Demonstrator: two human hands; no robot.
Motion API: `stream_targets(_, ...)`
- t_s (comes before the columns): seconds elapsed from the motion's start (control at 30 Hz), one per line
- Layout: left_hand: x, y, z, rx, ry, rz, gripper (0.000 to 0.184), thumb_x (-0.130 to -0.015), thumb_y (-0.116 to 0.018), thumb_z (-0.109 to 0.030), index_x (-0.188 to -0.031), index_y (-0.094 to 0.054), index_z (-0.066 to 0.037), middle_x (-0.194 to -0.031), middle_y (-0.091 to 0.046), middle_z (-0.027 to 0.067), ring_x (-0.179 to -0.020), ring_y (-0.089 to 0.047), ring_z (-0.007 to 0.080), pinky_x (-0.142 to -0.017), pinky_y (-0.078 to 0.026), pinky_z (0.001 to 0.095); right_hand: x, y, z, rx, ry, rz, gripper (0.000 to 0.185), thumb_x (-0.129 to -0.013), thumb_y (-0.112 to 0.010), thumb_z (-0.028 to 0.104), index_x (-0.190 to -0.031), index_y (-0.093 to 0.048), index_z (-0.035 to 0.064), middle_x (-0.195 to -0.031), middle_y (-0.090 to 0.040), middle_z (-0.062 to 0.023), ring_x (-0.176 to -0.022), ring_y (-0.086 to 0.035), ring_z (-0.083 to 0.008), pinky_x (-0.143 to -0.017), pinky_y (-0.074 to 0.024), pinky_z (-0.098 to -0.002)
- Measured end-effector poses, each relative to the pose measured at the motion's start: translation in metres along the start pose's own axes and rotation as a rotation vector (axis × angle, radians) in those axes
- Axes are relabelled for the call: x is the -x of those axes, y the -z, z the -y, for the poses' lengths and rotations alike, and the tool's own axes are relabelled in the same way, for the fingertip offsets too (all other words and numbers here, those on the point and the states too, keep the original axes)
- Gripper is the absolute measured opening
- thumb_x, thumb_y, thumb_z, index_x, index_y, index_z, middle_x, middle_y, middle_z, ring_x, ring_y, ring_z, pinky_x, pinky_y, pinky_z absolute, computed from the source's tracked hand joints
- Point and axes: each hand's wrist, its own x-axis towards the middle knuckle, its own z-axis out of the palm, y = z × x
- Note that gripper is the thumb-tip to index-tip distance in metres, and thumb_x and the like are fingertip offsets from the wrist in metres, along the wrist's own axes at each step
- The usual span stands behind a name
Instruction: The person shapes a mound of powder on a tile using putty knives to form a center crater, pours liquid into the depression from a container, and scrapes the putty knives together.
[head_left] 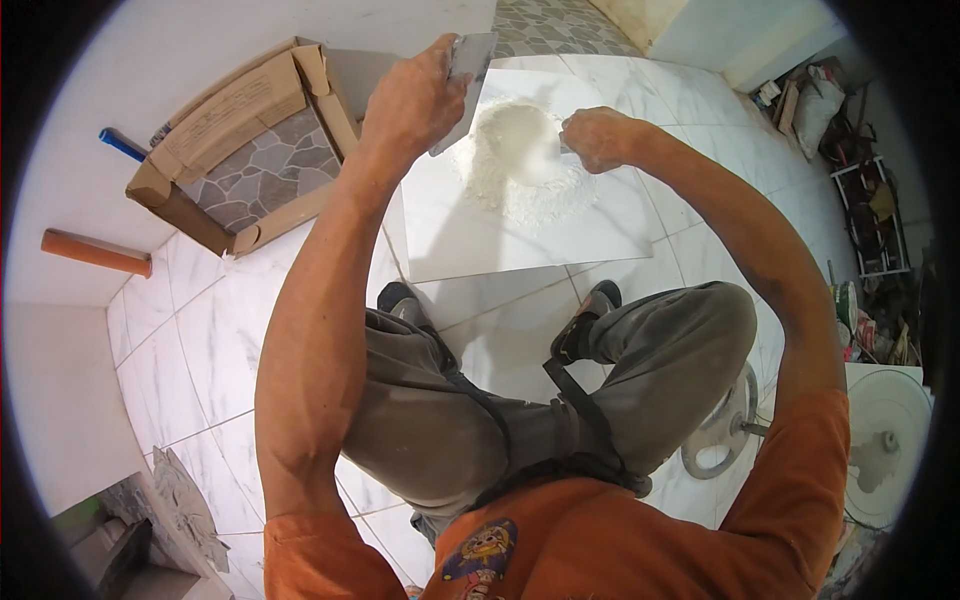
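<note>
My left hand (418,100) is wrapped round a flat grey metal blade (470,85), held tilted above the back left of a white sheet (480,252) on the floor. On the sheet lies a ring of white powder (535,200) with a smooth pale pool (522,140) in its middle. My right hand (597,139) is closed at the right edge of the powder; what its fingers grip is too small to make out.
An open cardboard box (235,110) with stone-patterned tiles (265,170) stands at the left, near an orange pipe (97,252). A fan (885,445) is at the lower right. Piled items and a white rack (872,220) line the right side.
</note>
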Motion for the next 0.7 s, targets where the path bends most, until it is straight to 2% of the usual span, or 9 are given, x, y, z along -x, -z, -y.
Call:
stream_targets(0.13,0.002,0.001,0.0,-0.011,-0.015,-0.017,0.044,-0.083,-0.057,-0.015,-0.125,-0.052,-0.003,-0.089,-0.065,0.0267,-0.083,-0.063,0.0423,-0.078,-0.05,0.0472,0.005,0.005,0.01,-0.125,0.034,-0.027,0.018,-0.065,-0.057,0.007,-0.073,-0.067,-0.0051,-0.08,-0.065,-0.0243,-0.082,-0.064,-0.0373,-0.074,-0.052,-0.0443)
stream_targets(0.23,0.003,0.003,-0.001,-0.023,0.01,-0.003,0.044,-0.083,-0.057,-0.015,-0.125,-0.051,-0.003,-0.088,-0.065,0.0269,-0.083,-0.063,0.0425,-0.079,-0.05,0.0475,0.002,0.003,0.016,-0.188,0.054,-0.097,0.022,-0.063,-0.055,0.009,-0.074,-0.066,-0.0077,-0.082,-0.064,-0.0261,-0.082,-0.063,-0.039,-0.074,-0.0511,-0.0454)
stream_targets(0.33,0.004,0.005,0.0,-0.001,0.012,-0.007,0.043,-0.083,-0.057,-0.015,-0.124,-0.052,-0.002,-0.088,-0.065,0.0274,-0.083,-0.063,0.0429,-0.079,-0.049,0.048,-0.003,0.011,0.022,-0.25,0.026,-0.064,0.027,-0.066,-0.054,0.012,-0.077,-0.065,-0.0093,-0.085,-0.064,-0.0274,-0.083,-0.063,-0.0391,-0.075,-0.0505,-0.0448)
stream_targets(0.43,0.002,0.006,-0.001,-0.014,0.015,0.008,0.043,-0.083,-0.057,-0.015,-0.124,-0.052,-0.003,-0.089,-0.065,0.0273,-0.084,-0.063,0.0429,-0.079,-0.049,0.0484,-0.004,0.025,0.029,-0.353,-0.053,-0.044,0.03,-0.069,-0.052,0.013,-0.081,-0.065,-0.0105,-0.087,-0.064,-0.0286,-0.086,-0.064,-0.0387,-0.076,-0.0502,-0.0444)
stream_targets(0.53,0.002,0.01,-0.003,-0.028,-0.003,0.068,0.045,-0.089,-0.058,-0.023,-0.125,-0.05,0.003,-0.093,-0.066,0.0271,-0.086,-0.065,0.0412,-0.079,-0.049,0.0467,-0.003,0.035,0.032,-0.526,-0.146,-0.129,0.033,-0.07,-0.051,0.015,-0.085,-0.064,-0.0124,-0.088,-0.064,-0.0298,-0.085,-0.065,-0.0372,-0.075,-0.0501,-0.0431)
stream_targets(0.63,0.004,0.01,-0.002,-0.015,-0.014,0.04,0.045,-0.089,-0.058,-0.023,-0.125,-0.05,0.003,-0.093,-0.066,0.027,-0.087,-0.064,0.0417,-0.08,-0.049,0.0471,-0.006,0.044,0.027,-0.656,-0.301,-0.195,0.035,-0.07,-0.051,0.016,-0.082,-0.063,-0.0139,-0.088,-0.063,-0.0306,-0.083,-0.064,-0.0355,-0.074,-0.0495,-0.0422)
stream_targets(0.7,0.004,0.01,-0.001,-0.02,0.0,0.042,0.046,-0.089,-0.059,-0.024,-0.125,-0.05,0.002,-0.093,-0.066,0.0271,-0.087,-0.064,0.0418,-0.08,-0.049,0.0473,-0.007,0.048,0.018,-0.633,-0.35,-0.204,0.035,-0.07,-0.052,0.017,-0.081,-0.063,-0.0145,-0.088,-0.063,-0.031,-0.081,-0.064,-0.0346,-0.073,-0.0491,-0.0419)
